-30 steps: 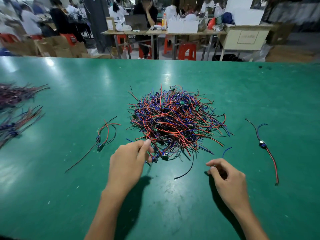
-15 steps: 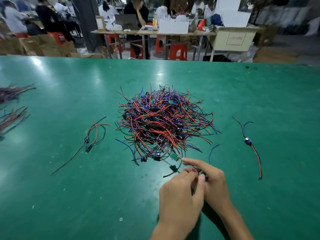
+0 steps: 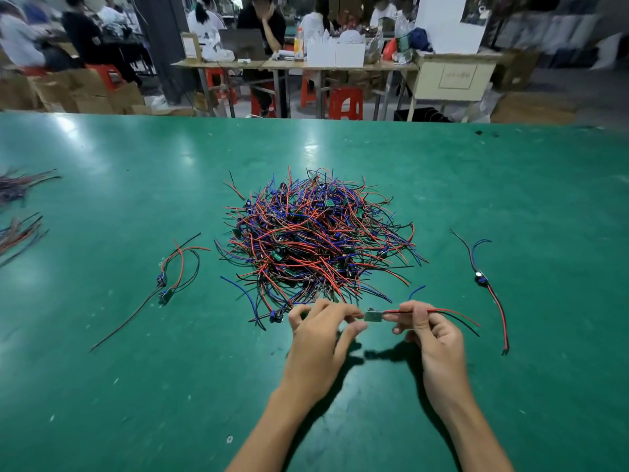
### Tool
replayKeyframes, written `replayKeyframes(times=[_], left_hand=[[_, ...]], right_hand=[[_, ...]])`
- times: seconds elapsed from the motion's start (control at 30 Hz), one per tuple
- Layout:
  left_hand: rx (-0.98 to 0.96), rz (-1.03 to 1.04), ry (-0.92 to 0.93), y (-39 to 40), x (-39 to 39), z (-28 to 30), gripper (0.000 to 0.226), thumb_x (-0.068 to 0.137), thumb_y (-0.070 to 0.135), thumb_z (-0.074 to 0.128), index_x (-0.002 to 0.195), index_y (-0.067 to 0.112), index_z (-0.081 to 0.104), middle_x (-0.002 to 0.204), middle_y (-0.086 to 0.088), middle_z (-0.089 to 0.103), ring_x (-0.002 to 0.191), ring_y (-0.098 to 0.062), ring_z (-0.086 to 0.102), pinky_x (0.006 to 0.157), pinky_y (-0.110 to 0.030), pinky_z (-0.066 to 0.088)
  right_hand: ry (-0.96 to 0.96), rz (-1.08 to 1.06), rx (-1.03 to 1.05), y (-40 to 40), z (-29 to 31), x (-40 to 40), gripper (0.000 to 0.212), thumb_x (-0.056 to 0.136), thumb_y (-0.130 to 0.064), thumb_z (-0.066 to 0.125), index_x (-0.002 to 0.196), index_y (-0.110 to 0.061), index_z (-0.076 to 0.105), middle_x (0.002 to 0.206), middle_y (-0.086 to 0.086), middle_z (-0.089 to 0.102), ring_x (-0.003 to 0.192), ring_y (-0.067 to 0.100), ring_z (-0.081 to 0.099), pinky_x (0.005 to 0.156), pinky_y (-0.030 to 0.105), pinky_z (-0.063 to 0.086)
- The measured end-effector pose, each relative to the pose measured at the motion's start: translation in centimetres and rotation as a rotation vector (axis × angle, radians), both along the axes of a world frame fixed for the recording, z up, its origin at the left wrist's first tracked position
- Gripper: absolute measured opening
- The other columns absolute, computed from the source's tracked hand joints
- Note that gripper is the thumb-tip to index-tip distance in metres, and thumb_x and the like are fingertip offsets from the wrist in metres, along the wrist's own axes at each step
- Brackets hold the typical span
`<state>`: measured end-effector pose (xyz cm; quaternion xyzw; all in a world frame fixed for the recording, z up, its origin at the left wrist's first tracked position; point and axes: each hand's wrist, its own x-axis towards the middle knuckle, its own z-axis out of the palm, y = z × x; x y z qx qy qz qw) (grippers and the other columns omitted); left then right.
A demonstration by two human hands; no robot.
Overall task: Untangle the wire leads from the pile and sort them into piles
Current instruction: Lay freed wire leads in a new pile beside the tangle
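Left hand (image 3: 321, 338): curled, a small board (image 3: 373, 315) is pinched at its left end.
Right hand (image 3: 430, 335): the lead's red and black wires (image 3: 452, 315) are pinched.
Lead: held up just in front of the pile (image 3: 316, 236).
Table (image 3: 102, 403): green, sorted leads (image 3: 172, 277) are laid at the left, one (image 3: 483, 281) at the right.

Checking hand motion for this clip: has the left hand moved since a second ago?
Yes. The left hand has moved right along the near edge of the wire pile, from its near-left side towards the right hand.
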<state>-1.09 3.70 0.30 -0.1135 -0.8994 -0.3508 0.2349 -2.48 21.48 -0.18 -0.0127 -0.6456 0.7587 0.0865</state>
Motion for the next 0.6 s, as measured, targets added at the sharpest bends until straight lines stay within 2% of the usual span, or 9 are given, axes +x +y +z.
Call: replayKeyframes(times=[0.1,0.2,0.27,0.33,0.37,0.47,0.53,0.6], left_hand=[[0.042,0.063,0.110,-0.4,0.3,-0.6,0.017,0.100,0.035,0.058,0.090,0.026,0.069,0.079,0.020,0.062,0.074,-0.007,0.053,0.091,-0.029,0.028],[0.052,0.068,0.169,-0.6,0.5,-0.5,0.011,0.098,0.028,0.064,0.091,0.023,0.072,0.082,0.018,0.067,0.072,-0.002,0.050,0.084,-0.029,0.033],[0.088,0.046,0.139,-0.5,0.6,-0.1,0.015,0.100,0.032,0.061,0.104,0.023,0.073,0.090,0.017,0.069,0.075,0.011,0.046,0.083,-0.027,0.035],[0.129,-0.038,-0.007,-0.5,0.8,0.5,0.033,0.099,0.041,0.058,0.126,0.026,0.066,0.098,0.018,0.067,0.077,0.013,0.048,0.081,-0.018,0.038],[0.138,-0.094,-0.086,-0.6,0.8,0.8,0.035,0.098,0.043,0.059,0.130,0.029,0.064,0.098,0.020,0.066,0.075,0.010,0.050,0.077,-0.015,0.039],[0.246,-0.177,-0.161,-1.7,0.2,2.6,0.018,0.096,0.032,0.067,0.112,0.030,0.074,0.083,0.017,0.072,0.062,-0.004,0.058,0.064,-0.026,0.047],[0.442,-0.083,-0.088,-3.7,-0.7,4.6,0.013,0.094,0.027,0.071,0.106,0.030,0.076,0.082,0.010,0.073,0.067,-0.011,0.063,0.063,-0.032,0.049],[0.568,0.099,0.059,-7.0,-1.8,6.4,0.013,0.095,0.028,0.070,0.107,0.031,0.074,0.084,0.003,0.073,0.068,-0.019,0.062,0.061,-0.034,0.048]], right_hand=[[-0.032,-0.032,-0.076,0.1,0.0,-0.3,0.029,0.095,-0.042,0.055,0.089,-0.024,0.076,0.089,0.011,0.079,0.067,0.009,0.064,0.062,0.013,0.048],[-0.020,-0.016,-0.059,0.0,-0.2,-0.4,0.028,0.096,-0.043,0.055,0.091,-0.028,0.078,0.091,0.012,0.079,0.068,0.010,0.065,0.063,0.013,0.048],[-0.003,0.020,-0.036,0.0,-0.1,-0.2,0.027,0.096,-0.043,0.055,0.094,-0.028,0.078,0.093,0.010,0.079,0.070,0.010,0.064,0.065,0.013,0.048],[0.020,0.091,0.007,0.2,-0.1,0.2,0.026,0.094,-0.042,0.058,0.101,-0.028,0.079,0.099,0.007,0.079,0.076,0.010,0.065,0.072,0.012,0.049],[0.030,0.132,0.022,0.3,0.0,0.4,0.026,0.093,-0.039,0.059,0.104,-0.027,0.079,0.102,0.006,0.079,0.079,0.010,0.066,0.077,0.012,0.049],[0.050,0.193,0.034,0.7,0.0,0.5,0.033,0.088,-0.027,0.064,0.118,-0.019,0.076,0.108,0.006,0.078,0.085,0.010,0.068,0.086,0.016,0.052],[0.049,0.188,0.011,0.9,0.0,0.2,0.044,0.086,-0.022,0.064,0.129,-0.014,0.067,0.112,0.005,0.077,0.086,0.009,0.068,0.086,0.016,0.053],[0.043,0.181,-0.001,0.9,0.1,0.1,0.045,0.085,-0.022,0.066,0.130,-0.017,0.065,0.115,0.006,0.076,0.088,0.009,0.069,0.085,0.015,0.053]])
